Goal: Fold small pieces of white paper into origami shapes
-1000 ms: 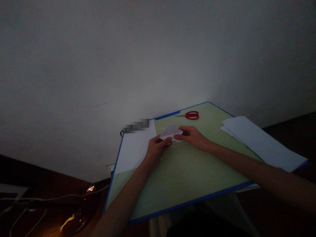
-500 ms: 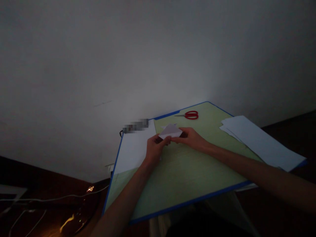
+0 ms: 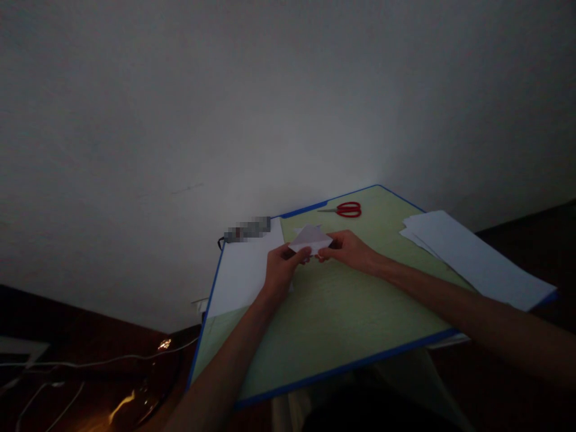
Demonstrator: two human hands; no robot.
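A small piece of folded white paper [image 3: 310,239], pointed at the top, is held between both hands over the middle of the table. My left hand [image 3: 281,267] grips its left side, thumb on the near face. My right hand [image 3: 353,249] pinches the right corner between thumb and fingers. Some fingertips of both hands are hidden behind or under the paper. Red-handled scissors [image 3: 348,209] lie beyond my right hand, blades pointing left.
The pale green tabletop [image 3: 342,318] has a blue edge and stands against a grey wall [image 3: 288,108]. White sheets [image 3: 477,258] are piled at its right. Another white sheet [image 3: 238,276] lies at the left. White cables [image 3: 112,358] run below on the left.
My right thumb and fingers have shifted slightly along the near right edge of the folded paper. My left hand keeps its hold, and the paper stays in nearly the same place.
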